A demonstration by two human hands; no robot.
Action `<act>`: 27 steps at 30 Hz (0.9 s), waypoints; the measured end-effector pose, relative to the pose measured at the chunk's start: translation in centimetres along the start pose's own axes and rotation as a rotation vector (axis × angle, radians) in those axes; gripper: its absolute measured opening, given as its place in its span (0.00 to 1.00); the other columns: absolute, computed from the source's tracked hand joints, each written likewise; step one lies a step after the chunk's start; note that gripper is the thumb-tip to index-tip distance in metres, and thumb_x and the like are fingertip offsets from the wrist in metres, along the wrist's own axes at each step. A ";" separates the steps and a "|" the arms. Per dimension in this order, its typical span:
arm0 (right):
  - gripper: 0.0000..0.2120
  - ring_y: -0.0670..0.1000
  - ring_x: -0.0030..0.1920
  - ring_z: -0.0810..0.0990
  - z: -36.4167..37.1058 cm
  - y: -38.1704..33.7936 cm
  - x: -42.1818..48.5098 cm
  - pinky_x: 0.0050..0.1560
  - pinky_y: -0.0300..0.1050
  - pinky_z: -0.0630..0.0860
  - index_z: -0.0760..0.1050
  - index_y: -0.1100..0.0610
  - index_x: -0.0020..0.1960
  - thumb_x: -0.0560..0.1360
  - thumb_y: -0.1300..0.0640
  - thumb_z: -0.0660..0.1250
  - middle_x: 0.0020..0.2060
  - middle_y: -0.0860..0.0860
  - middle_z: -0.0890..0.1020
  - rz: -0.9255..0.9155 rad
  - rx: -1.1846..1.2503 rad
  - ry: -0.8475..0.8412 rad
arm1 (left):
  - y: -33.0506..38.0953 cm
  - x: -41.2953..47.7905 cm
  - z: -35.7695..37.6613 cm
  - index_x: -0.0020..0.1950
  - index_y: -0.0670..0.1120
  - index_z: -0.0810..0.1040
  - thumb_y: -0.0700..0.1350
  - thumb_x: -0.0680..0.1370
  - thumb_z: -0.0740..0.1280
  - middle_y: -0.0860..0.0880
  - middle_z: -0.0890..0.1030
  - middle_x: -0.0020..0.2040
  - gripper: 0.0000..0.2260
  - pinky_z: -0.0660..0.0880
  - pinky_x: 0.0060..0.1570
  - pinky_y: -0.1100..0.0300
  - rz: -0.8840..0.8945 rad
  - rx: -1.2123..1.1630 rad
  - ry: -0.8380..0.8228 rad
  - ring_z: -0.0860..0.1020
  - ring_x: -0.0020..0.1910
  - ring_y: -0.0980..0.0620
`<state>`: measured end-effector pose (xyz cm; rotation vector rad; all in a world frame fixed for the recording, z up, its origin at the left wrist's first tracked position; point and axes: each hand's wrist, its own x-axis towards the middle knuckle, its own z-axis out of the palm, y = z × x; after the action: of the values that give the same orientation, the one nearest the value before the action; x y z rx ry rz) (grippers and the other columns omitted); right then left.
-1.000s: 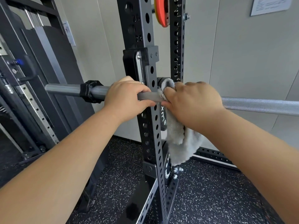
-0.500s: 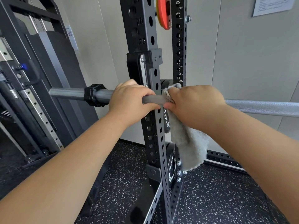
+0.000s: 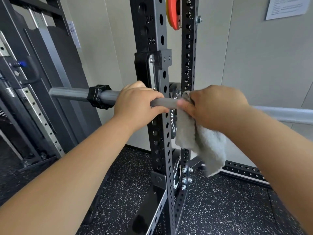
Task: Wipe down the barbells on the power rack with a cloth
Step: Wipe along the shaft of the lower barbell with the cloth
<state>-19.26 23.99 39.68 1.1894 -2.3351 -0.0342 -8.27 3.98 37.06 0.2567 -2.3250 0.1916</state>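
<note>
Mid-wipe: left hand [image 3: 138, 106] grips the barbell [image 3: 162, 102]; right hand [image 3: 218, 106] clasps cloth [image 3: 203, 146] around it, long shaft apparently unwiped.

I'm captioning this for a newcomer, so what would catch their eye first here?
At centre, the left hand grips the grey barbell, and the right hand beside it holds a grey cloth on it. Above, an orange weight plate stands out between the black rack uprights.

Orange weight plate [image 3: 172, 14] high up, paper notice [image 3: 286, 7] on pale panelled wall [image 3: 254, 56], black speckled rubber floor [image 3: 220, 209], perforated steel rail [image 3: 36, 109] at left.
</note>
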 end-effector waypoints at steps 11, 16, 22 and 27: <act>0.21 0.52 0.28 0.64 1.7 1.6 -3.2 0.29 0.41 0.55 0.68 0.50 0.48 0.82 0.34 0.49 0.31 0.45 0.65 -0.019 -0.100 0.249 | -0.1 0.0 0.3 0.48 0.62 0.84 0.72 0.71 0.66 0.62 0.77 0.35 0.17 0.66 0.51 0.54 -0.012 0.024 0.014 0.71 0.47 0.55; 0.25 0.56 0.39 0.74 0.5 1.9 -0.1 0.35 0.44 0.67 0.68 0.52 0.41 0.85 0.39 0.42 0.37 0.51 0.74 0.126 0.078 0.012 | 0.0 -0.1 0.3 0.48 0.61 0.84 0.71 0.72 0.67 0.62 0.77 0.35 0.17 0.65 0.51 0.55 -0.014 0.040 0.011 0.71 0.47 0.54; 0.23 0.50 0.27 0.66 1.5 2.3 -2.9 0.30 0.41 0.60 0.66 0.50 0.42 0.82 0.35 0.47 0.30 0.46 0.67 -0.007 -0.098 0.230 | -0.1 -0.1 0.4 0.48 0.62 0.84 0.72 0.71 0.67 0.62 0.76 0.35 0.17 0.65 0.50 0.55 -0.027 0.043 0.004 0.71 0.47 0.54; 0.20 0.56 0.34 0.74 1.7 2.7 -2.7 0.30 0.42 0.63 0.65 0.50 0.47 0.84 0.36 0.45 0.33 0.48 0.71 0.070 -0.044 0.179 | -0.1 -0.1 0.3 0.49 0.62 0.84 0.71 0.71 0.67 0.62 0.78 0.36 0.17 0.64 0.46 0.57 -0.039 0.034 0.006 0.72 0.47 0.55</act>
<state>-20.74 27.36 37.68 1.0436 -2.2059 0.0435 -8.41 3.86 36.75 0.3185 -2.3102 0.2125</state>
